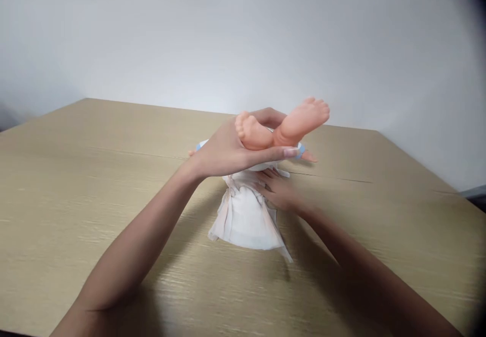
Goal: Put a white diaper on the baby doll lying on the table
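A baby doll (pixel 299 121) lies on its back, its two bare feet raised toward me. My left hand (pixel 231 147) is wrapped round the doll's ankles and holds the legs up. Below the legs a white diaper (pixel 248 218) is spread out, its front flap lying toward me on the table. My right hand (pixel 279 190) is low beside the diaper, fingers stretched out over its upper right part and partly under the doll. The doll's small hands stick out from light blue cuffs on both sides. Its head and body are hidden behind my left hand and the legs.
The doll and diaper lie on a wide, light wood-grain table (pixel 94 190) with a thin seam across it. A plain pale wall (pixel 190 38) rises behind the table's far edge.
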Available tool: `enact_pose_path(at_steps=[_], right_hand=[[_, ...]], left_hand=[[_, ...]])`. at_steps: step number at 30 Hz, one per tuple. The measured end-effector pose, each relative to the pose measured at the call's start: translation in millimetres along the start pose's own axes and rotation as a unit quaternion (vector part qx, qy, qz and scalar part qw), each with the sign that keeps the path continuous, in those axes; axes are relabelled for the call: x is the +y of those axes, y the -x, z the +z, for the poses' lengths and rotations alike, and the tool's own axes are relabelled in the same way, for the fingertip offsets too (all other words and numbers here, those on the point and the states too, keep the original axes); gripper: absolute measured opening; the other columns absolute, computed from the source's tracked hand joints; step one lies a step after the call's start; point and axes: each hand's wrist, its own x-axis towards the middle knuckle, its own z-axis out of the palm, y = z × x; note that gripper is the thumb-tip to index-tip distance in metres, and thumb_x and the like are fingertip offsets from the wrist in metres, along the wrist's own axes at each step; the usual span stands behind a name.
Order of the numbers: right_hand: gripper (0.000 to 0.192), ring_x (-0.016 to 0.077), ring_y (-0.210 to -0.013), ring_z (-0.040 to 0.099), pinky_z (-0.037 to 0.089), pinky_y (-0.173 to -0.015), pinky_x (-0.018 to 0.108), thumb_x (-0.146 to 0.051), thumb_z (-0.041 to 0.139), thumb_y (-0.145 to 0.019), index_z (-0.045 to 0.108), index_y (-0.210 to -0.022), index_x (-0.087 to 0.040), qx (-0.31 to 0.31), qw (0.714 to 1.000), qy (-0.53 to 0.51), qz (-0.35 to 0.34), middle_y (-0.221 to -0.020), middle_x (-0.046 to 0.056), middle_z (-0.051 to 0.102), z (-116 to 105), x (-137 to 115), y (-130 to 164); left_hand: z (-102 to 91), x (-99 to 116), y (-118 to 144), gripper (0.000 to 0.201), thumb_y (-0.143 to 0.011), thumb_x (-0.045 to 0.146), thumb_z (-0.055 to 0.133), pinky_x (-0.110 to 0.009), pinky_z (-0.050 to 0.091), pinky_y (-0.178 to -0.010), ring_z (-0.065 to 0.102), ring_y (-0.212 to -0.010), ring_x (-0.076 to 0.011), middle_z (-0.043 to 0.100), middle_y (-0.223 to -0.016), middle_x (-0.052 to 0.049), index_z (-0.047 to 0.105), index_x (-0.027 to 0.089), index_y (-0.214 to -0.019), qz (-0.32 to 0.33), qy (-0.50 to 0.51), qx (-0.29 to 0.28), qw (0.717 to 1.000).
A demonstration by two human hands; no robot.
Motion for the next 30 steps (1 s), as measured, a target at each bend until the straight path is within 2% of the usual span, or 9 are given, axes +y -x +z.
enact_pose_path(at_steps=[3,6,11,14,16,19,22,26,30], right_hand=[[0.055,0.0303,-0.159,0.043,0.031,-0.133,0.052,-0.045,0.051,-0.111,0.055,-0.161,-0.023,-0.108,0.993,0.0,-0.051,-0.169,0.009,0.052,-2,20,23],[0.058,0.0322,-0.164,0.035,0.024,-0.135,0.057,-0.043,0.046,-0.113,0.047,-0.166,-0.019,-0.133,0.989,0.008,-0.06,-0.174,0.012,0.045,1,36,29],[0.047,0.0332,-0.148,0.054,0.04,-0.126,0.053,-0.043,0.048,-0.111,0.062,-0.149,-0.018,-0.05,0.996,-0.048,-0.048,-0.156,0.014,0.063,-10,32,30],[0.054,0.0357,-0.139,0.06,0.047,-0.118,0.056,-0.049,0.062,-0.105,0.055,-0.151,-0.021,0.076,0.991,-0.111,0.004,-0.151,0.016,0.065,-27,7,41],[0.064,0.0356,-0.139,0.06,0.048,-0.117,0.056,-0.05,0.072,-0.1,0.049,-0.154,-0.024,0.124,0.98,-0.154,0.01,-0.153,0.015,0.062,-37,-16,49],[0.054,0.0339,-0.133,0.065,0.052,-0.113,0.053,-0.045,0.075,-0.098,0.056,-0.145,-0.027,0.125,0.973,-0.194,-0.017,-0.145,0.012,0.068,-51,-46,53],[0.039,0.0326,-0.123,0.07,0.056,-0.106,0.05,-0.04,0.074,-0.099,0.063,-0.133,-0.026,0.14,0.971,-0.193,-0.035,-0.132,0.01,0.075,-63,-59,53],[0.037,0.0311,-0.13,0.068,0.053,-0.113,0.049,-0.028,0.068,-0.1,0.066,-0.137,-0.029,0.101,0.977,-0.15,-0.112,-0.137,0.008,0.073,-76,-46,63],[0.041,0.0325,-0.139,0.063,0.051,-0.115,0.053,-0.018,0.055,-0.101,0.068,-0.139,-0.028,0.058,0.973,-0.031,-0.222,-0.145,0.012,0.068,-76,-18,86]], left_hand=[[1.2,1,0,0.037,-0.092,0.046,0.082,-0.037,0.055,-0.098,0.073,-0.112,-0.0256,0.077,-0.123,-0.008,0.077,0.019,-0.117,0.001,0.005,-0.003,1.0],[3.9,2,2,0.037,-0.092,0.046,0.082,-0.037,0.055,-0.097,0.072,-0.111,-0.0252,0.077,-0.122,-0.008,0.076,0.019,-0.117,-0.003,0.007,-0.008,1.0],[12.5,1,11,0.039,-0.091,0.046,0.083,-0.037,0.054,-0.097,0.072,-0.111,-0.0251,0.078,-0.118,-0.007,0.076,0.018,-0.117,-0.019,-0.015,-0.025,0.999],[20.0,-2,18,0.042,-0.091,0.047,0.083,-0.035,0.056,-0.092,0.073,-0.109,-0.0242,0.078,-0.119,-0.007,0.075,0.019,-0.121,-0.04,0.0,-0.053,0.998],[25.5,-4,23,0.043,-0.09,0.047,0.083,-0.034,0.057,-0.092,0.073,-0.111,-0.0241,0.078,-0.123,-0.006,0.074,0.021,-0.124,-0.052,0.016,-0.06,0.997],[32.2,-5,32,0.043,-0.089,0.049,0.085,-0.035,0.057,-0.094,0.074,-0.111,-0.0237,0.079,-0.122,-0.004,0.075,0.024,-0.122,-0.061,0.016,-0.056,0.996],[32.2,-6,44,0.044,-0.088,0.047,0.086,-0.038,0.057,-0.101,0.073,-0.117,-0.0244,0.078,-0.126,-0.004,0.075,0.025,-0.124,-0.039,0.005,-0.053,0.998],[16.4,-10,69,0.039,-0.093,0.048,0.082,-0.04,0.056,-0.105,0.072,-0.12,-0.0246,0.079,-0.127,-0.005,0.077,0.026,-0.125,-0.024,-0.059,-0.047,0.997],[-3.6,-35,105,0.031,-0.095,0.044,0.08,-0.048,0.05,-0.115,0.069,-0.127,-0.0293,0.081,-0.126,-0.006,0.079,0.028,-0.121,0.066,-0.155,-0.123,0.978]])
